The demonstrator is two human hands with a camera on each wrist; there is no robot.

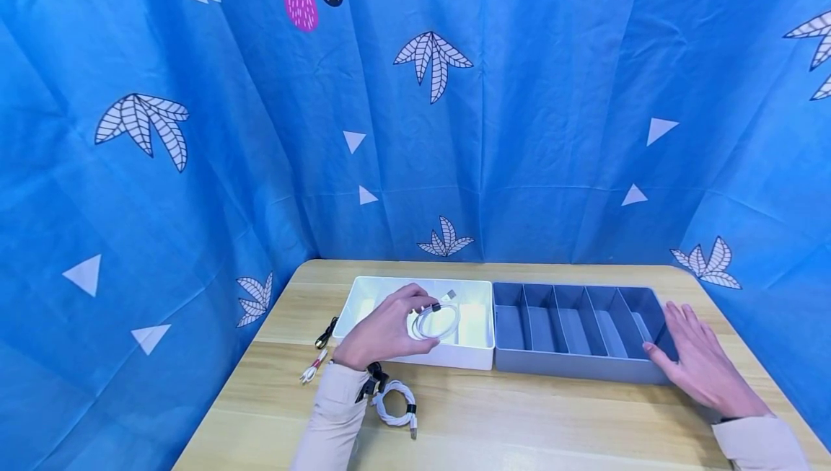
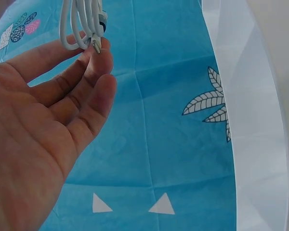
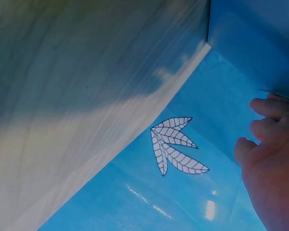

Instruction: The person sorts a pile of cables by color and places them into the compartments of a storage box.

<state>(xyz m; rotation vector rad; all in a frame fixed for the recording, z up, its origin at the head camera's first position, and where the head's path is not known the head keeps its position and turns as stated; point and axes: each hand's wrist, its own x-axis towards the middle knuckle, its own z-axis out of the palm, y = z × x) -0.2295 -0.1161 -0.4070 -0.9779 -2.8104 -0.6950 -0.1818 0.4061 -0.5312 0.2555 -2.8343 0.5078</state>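
Observation:
My left hand [image 1: 387,328] pinches a coiled white USB cable [image 1: 456,327] between thumb and fingers, over the white box [image 1: 454,357]. A black tie binds the coil, and its plug sticks up. In the left wrist view the looped cable [image 2: 82,29] hangs at the fingertips. Right of the white box stands a grey-blue divided box [image 1: 571,366], its visible compartments bare. My right hand [image 1: 704,363] rests on that box's right end, thumb at the front corner, other fingers extended along the side. The right wrist view shows part of the hand [image 3: 274,154] against the box's wall.
A white braided cable coil [image 1: 388,418] with a black tie lies on the wooden table [image 1: 519,420] by the left sleeve, near a black item [image 1: 375,377]. Left of the white box lie a black cable [image 1: 326,334] and a white cable [image 1: 314,368] with a red band. Blue curtains surround the table.

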